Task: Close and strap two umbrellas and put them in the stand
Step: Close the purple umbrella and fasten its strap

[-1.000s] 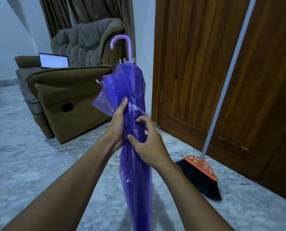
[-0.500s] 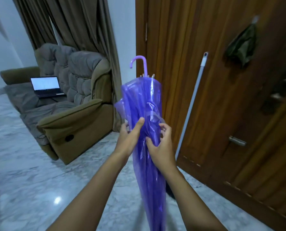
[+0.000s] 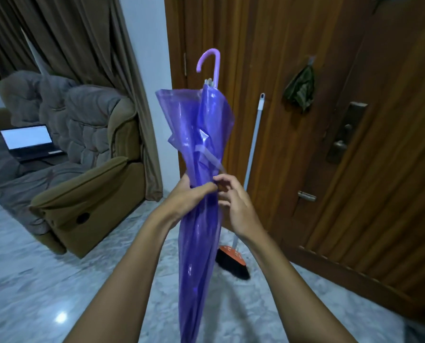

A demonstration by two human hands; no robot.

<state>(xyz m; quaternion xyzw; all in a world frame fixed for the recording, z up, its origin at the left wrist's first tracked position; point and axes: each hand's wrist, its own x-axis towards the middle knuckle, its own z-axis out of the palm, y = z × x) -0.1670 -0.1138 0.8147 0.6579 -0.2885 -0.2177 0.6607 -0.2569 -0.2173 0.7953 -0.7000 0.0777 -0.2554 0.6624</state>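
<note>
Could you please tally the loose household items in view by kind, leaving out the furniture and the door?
Purple umbrella: 1
Broom: 1
Laptop: 1
Hanging cloth: 1
Total: 4

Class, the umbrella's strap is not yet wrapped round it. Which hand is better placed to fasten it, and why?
Right. The right hand seems to pinch the free end of the strap with its fingers, while the left hand grips the purple umbrella at its middle, steadying it.
</note>
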